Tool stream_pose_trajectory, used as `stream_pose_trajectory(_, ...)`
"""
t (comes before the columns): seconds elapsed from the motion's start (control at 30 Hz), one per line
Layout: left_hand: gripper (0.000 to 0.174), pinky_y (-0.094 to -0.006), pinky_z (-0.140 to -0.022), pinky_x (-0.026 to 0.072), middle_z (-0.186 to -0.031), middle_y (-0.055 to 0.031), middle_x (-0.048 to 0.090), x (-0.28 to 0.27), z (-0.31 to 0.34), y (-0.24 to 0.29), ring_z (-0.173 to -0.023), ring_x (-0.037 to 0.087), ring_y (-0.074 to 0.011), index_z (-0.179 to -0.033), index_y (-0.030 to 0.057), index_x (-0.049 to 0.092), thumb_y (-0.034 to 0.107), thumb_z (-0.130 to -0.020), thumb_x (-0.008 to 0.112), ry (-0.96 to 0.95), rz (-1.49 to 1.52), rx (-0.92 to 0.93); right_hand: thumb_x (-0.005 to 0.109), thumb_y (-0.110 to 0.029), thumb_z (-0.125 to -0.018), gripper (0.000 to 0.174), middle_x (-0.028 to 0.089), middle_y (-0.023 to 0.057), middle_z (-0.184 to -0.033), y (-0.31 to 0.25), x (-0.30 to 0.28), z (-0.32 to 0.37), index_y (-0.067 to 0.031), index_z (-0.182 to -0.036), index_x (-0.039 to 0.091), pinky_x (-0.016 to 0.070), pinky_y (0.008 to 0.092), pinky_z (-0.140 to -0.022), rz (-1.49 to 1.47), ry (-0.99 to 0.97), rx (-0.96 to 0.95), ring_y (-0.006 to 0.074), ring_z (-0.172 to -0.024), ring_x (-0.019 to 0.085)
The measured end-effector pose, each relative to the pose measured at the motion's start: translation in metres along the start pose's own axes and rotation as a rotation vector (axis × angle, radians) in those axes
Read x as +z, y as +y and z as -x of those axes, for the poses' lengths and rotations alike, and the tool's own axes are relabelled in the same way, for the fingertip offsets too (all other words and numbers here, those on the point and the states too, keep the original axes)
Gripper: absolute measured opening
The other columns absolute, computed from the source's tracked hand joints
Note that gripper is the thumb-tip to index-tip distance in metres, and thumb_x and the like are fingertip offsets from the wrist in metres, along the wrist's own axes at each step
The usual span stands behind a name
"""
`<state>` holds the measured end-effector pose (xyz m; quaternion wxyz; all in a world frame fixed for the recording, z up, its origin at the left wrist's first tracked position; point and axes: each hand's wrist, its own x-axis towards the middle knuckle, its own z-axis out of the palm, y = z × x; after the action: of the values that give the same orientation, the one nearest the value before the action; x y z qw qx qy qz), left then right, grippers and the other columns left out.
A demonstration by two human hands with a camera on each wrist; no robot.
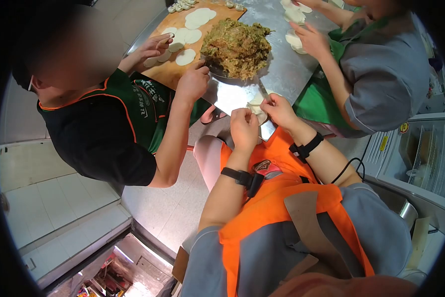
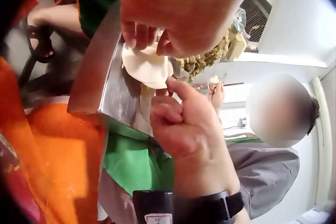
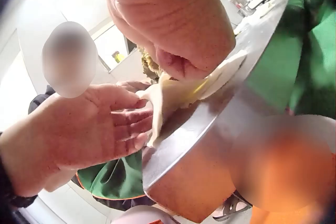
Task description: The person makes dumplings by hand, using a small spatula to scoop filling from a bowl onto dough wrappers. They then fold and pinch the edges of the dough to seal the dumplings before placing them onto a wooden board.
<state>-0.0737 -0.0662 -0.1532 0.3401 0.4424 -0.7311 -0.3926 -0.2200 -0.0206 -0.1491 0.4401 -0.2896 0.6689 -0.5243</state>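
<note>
A pale round dough wrapper [image 2: 146, 67] is held between the two hands, close over the metal table's near corner. My left hand [image 1: 245, 129] pinches one edge, its thumb and fingers against the dough [image 3: 155, 106] in the right wrist view. At the other edge, the curled fingers of my right hand [image 1: 280, 112] pinch the wrapper. A thin flat stick [image 1: 262, 88] reaches from beside the right fingers toward the filling; I cannot tell whether that hand grips it. Just beyond lies a large mound of chopped filling [image 1: 236, 47]. More wrappers [image 1: 256, 100] lie by the right hand.
A wooden board [image 1: 175, 24] at the left bears flat wrappers [image 1: 185, 57] and several finished dumplings [image 1: 180, 6]. One person in a dark apron [image 1: 148, 99] works at the left, another in grey [image 1: 381, 69] at the right. The metal table's edge [image 3: 181, 153] runs close below my hands.
</note>
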Motion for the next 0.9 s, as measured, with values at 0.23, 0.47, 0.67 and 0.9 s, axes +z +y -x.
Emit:
stream_pose_trajectory(0.23, 0.007, -0.0367, -0.077, 0.0508, -0.096, -0.0103, 0.061, -0.026, -0.004, -0.009, -0.083, 0.061, -0.0223, -0.091, 0.001, 0.056, 0.006, -0.089, 0.053, 0.094, 0.944, -0.556, 0.064, -0.017, -0.092, 0.013, 0.055, -0.0027, -0.067, 0.035, -0.01, -0.007, -0.0054, -0.087, 0.063, 0.0337, 0.0216, -0.048, 0.095, 0.169, -0.102, 0.0045, -0.059, 0.047)
stream_pose_trajectory(0.47, 0.014, -0.029, -0.077, 0.0534, -0.094, -0.0093, 0.064, -0.044, -0.004, 0.055, -0.086, 0.064, -0.0166, -0.102, 0.0026, 0.053, 0.016, -0.098, 0.053, -0.013, 1.251, -0.606, 0.065, -0.023, -0.093, 0.022, 0.056, -0.0042, -0.071, -0.063, 0.003, 0.038, -0.0001, -0.092, 0.065, 0.0385, 0.0218, -0.059, -0.161, -0.12, 0.13, 0.0036, -0.067, 0.049)
stream_pose_trajectory(0.67, 0.021, -0.0251, -0.072, 0.0545, -0.097, -0.0101, 0.068, -0.046, -0.003, 0.046, -0.083, 0.067, -0.015, -0.11, -0.004, 0.06, 0.013, -0.097, 0.056, -0.156, 0.911, -0.541, 0.065, -0.018, -0.093, 0.017, 0.057, -0.0054, -0.083, -0.061, 0.0, 0.038, -0.0013, -0.094, 0.065, 0.0384, 0.0196, -0.067, -0.094, -0.046, -0.24, 0.0022, -0.077, 0.048)
stream_pose_trajectory(0.9, 0.029, -0.035, -0.075, 0.0575, -0.1, -0.0139, 0.067, -0.045, -0.018, 0.042, -0.087, 0.067, -0.0209, -0.111, -0.0085, 0.061, 0.015, -0.095, 0.056, -0.561, 0.717, -0.53, 0.057, -0.016, -0.096, 0.02, 0.067, 0.0087, -0.087, -0.067, -0.019, 0.02, 0.0014, -0.102, 0.064, 0.0491, 0.0313, -0.072, 0.276, -0.192, -0.309, 0.0183, -0.082, 0.064)
